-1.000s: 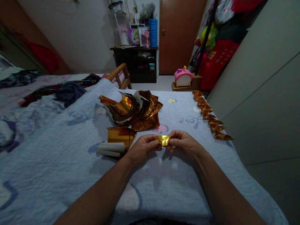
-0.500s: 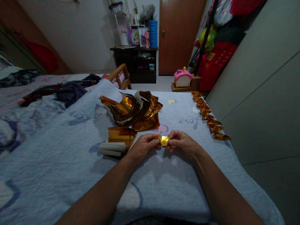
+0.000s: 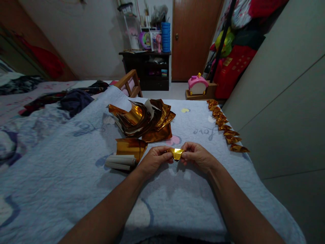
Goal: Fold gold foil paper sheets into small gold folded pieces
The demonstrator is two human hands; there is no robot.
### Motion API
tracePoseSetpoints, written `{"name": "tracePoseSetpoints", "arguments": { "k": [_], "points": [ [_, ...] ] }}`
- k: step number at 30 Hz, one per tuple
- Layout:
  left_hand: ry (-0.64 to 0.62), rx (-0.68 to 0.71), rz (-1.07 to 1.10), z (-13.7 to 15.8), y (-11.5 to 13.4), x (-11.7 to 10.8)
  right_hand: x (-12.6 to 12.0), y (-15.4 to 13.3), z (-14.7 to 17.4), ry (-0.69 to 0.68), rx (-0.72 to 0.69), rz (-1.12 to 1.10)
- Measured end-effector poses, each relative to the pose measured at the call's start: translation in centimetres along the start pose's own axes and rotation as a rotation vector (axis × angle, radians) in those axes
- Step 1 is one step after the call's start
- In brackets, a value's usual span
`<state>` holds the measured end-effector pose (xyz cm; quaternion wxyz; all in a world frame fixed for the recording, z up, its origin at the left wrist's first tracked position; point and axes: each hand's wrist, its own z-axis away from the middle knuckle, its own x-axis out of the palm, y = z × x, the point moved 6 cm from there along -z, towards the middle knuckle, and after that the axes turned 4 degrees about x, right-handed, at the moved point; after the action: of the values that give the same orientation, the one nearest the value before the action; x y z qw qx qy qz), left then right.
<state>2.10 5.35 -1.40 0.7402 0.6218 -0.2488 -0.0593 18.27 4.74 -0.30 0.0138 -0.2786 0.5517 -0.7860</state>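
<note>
A small folded piece of shiny gold foil paper [image 3: 177,154] is stretched between my two hands, above the bed. My left hand [image 3: 158,158] pinches its left end between thumb and fingers. At the right end, my right hand [image 3: 195,154] grips it the same way. Left of my left hand lie a few gold foil sheets [image 3: 130,147], with rolled grey-white paper [image 3: 121,161] in front of them. Behind these spreads a big curled stack of gold foil sheets [image 3: 142,118]. Several folded gold foil pieces [image 3: 223,123] form a row along the bed's right edge.
A pale blue quilt [image 3: 76,176] covers the bed. Dark clothes [image 3: 76,101] lie at the far left. Beyond the bed stand a dark cabinet [image 3: 154,76], a wooden door [image 3: 196,40] and a pink toy [image 3: 198,84]. A pale panel [image 3: 284,112] rises along the right side.
Both hands keep their pinch on the folded foil paper, which has barely shifted. The whole view has moved very slightly.
</note>
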Motion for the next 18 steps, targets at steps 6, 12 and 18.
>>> {"name": "tracePoseSetpoints", "arguments": {
  "k": [6,12,18],
  "points": [
    [0.011,0.017,0.011,-0.03,0.05,0.05,-0.05,0.04,-0.05,0.015,-0.002,-0.01],
    [0.048,0.003,0.039,0.03,0.13,0.14,-0.14,0.15,-0.35,0.011,-0.009,0.011],
    [0.094,0.041,0.044,0.11,0.42,-0.05,-0.49,0.31,-0.47,0.028,-0.02,0.014]
  ]
}}
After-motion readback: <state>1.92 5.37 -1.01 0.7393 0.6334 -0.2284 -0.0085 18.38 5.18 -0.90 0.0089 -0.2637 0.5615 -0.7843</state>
